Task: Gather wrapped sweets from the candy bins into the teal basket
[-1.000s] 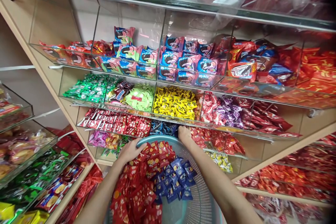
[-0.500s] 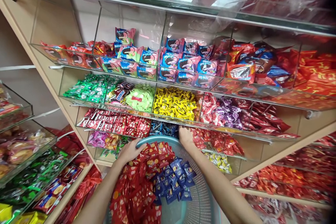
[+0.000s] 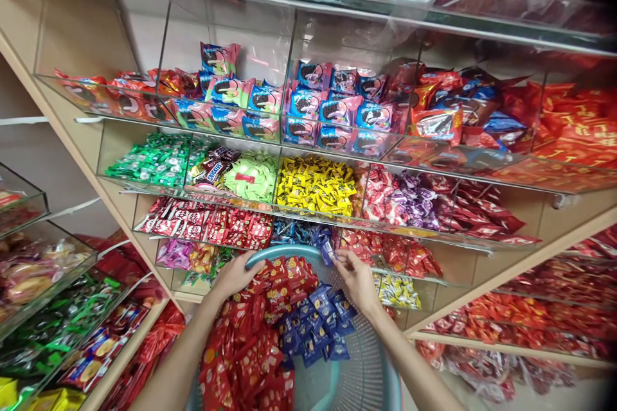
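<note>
My left hand [image 3: 236, 277] is closed over the left rim of a teal plastic basket [image 3: 375, 350]. Red candy packets [image 3: 248, 350] fill the basket's left side, and a pile of dark blue packets [image 3: 311, 327] lies beside them. Above the basket's far right rim, my right hand [image 3: 357, 277] pinches a small blue candy packet [image 3: 328, 252] between thumb and fingers. That packet is just in front of a shelf bin with dark blue candies [image 3: 292, 232], partly hidden behind the basket.
Glass-fronted shelves hold yellow candies [image 3: 315, 186], green candies [image 3: 152, 159], Snickers bars [image 3: 216, 167] and boxed-in cookie packs [image 3: 301, 103]. A glass shelf edge [image 3: 308, 212] runs just above my hands. More sweets [image 3: 62, 308] stand on the left rack.
My right hand has come back from the shelf bin toward the basket, and a blue candy packet now shows in its fingers. The left hand stays on the rim.
</note>
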Demonstrator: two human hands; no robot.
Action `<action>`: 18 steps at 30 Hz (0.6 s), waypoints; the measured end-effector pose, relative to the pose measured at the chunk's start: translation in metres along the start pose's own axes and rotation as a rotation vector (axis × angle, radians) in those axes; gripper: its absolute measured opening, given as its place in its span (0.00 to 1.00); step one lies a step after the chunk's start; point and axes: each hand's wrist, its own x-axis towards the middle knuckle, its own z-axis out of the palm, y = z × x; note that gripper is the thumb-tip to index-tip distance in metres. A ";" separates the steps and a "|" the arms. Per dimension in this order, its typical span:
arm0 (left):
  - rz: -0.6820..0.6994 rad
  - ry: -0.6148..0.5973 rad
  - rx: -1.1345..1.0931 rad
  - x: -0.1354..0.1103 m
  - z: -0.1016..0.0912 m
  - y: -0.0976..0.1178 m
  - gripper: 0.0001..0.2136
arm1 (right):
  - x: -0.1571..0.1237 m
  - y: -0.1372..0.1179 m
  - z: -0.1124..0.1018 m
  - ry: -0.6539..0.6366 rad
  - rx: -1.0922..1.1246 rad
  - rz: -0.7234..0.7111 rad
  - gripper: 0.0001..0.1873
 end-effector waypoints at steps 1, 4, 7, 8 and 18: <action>0.004 0.001 0.002 0.000 0.001 -0.001 0.22 | -0.004 -0.001 -0.003 -0.015 -0.035 -0.014 0.15; 0.017 0.011 0.005 0.002 0.003 -0.003 0.22 | -0.016 -0.001 -0.012 -0.042 -0.177 -0.100 0.13; 0.021 0.016 -0.001 0.002 0.004 -0.005 0.22 | -0.026 0.001 -0.019 -0.085 -0.295 -0.196 0.12; 0.019 0.015 -0.005 0.002 0.004 -0.005 0.22 | -0.029 0.000 -0.020 -0.108 -0.340 -0.217 0.12; 0.014 0.015 -0.005 0.000 0.003 -0.002 0.22 | -0.049 0.001 -0.011 -0.354 -0.908 -0.458 0.09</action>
